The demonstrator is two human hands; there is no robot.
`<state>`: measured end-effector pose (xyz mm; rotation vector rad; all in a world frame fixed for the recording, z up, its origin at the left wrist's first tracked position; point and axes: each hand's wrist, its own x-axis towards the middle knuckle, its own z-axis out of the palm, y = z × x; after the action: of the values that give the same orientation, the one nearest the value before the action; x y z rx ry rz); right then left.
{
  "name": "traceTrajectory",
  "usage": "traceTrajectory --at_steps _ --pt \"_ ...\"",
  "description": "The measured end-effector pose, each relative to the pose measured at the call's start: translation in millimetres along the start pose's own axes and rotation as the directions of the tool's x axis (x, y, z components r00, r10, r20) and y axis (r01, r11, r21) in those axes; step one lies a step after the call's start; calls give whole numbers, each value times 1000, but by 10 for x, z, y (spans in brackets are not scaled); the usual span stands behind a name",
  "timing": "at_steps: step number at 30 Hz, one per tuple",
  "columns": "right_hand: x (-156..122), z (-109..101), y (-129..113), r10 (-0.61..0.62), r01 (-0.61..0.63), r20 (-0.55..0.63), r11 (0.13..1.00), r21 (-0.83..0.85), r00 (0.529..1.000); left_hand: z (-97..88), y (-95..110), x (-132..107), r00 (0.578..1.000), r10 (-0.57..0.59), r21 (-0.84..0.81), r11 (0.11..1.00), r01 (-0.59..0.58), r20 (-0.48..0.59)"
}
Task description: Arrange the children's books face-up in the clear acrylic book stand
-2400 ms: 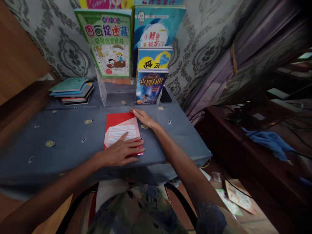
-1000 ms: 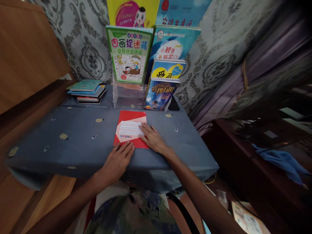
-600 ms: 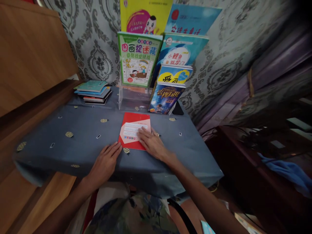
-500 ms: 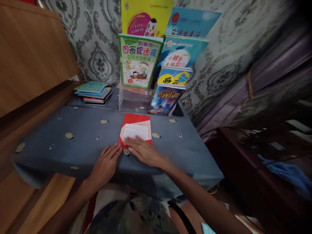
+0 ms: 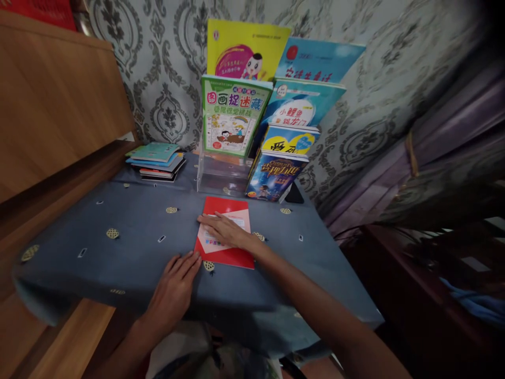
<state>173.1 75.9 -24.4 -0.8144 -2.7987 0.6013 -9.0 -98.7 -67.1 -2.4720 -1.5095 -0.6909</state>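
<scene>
A red book (image 5: 231, 257) with a pale pink panel lies flat on the blue-grey tablecloth (image 5: 138, 263) in front of me. Across its middle rests my right hand (image 5: 224, 230), palm down with the fingers stretched out, covering part of the printed panel. My left hand (image 5: 175, 281) lies flat on the cloth at the lower left, its fingertips touching the book's left corner. Neither hand grips anything. Beyond the book stands a clear plastic rack (image 5: 221, 179).
The rack holds upright books, among them a green picture book (image 5: 234, 116) and a dark blue book (image 5: 276, 176). At the back left is a stack of thin books (image 5: 155, 158). A dark flat object (image 5: 294, 193) lies behind the rack's right side. A wooden cabinet (image 5: 59, 89) borders the left.
My right hand has slid up and left over the book, from its lower edge to its middle. My left hand stays by the corner. The view has tilted slightly.
</scene>
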Motion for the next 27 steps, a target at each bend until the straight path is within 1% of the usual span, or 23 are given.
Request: traceTrajectory --at_steps 4,7,9,11,15,20,22,24,27 --pt "205 -71 351 63 -68 -83 996 -53 995 4 -7 3 1000 -1 -17 1000 2 16" --pt "303 -118 587 122 -134 -129 987 -86 984 -4 -15 16 1000 2 -25 1000 -1 14" --pt "332 -132 690 166 -184 -155 977 -111 974 -14 -18 29 1000 5 -13 1000 -5 5" --pt "337 -133 735 195 -224 -194 964 -141 961 -26 -14 42 1000 5 1 1000 -5 -2" --pt "307 -128 698 245 -307 -297 934 -185 923 -53 12 71 1000 -18 -13 1000 18 -8" --pt "160 -95 575 314 -397 -358 899 -184 879 -125 12 133 998 -49 -103 994 45 -35" --pt "29 -49 510 341 -430 -379 885 -178 860 -174 -8 148 997 -74 -140 988 71 -10" --pt "-145 18 436 366 -462 -410 872 -163 835 -219 -29 136 997 -72 -155 985 77 36" --pt "-447 144 325 408 -499 -464 862 -89 787 -247 -40 57 996 3 -147 989 11 91"
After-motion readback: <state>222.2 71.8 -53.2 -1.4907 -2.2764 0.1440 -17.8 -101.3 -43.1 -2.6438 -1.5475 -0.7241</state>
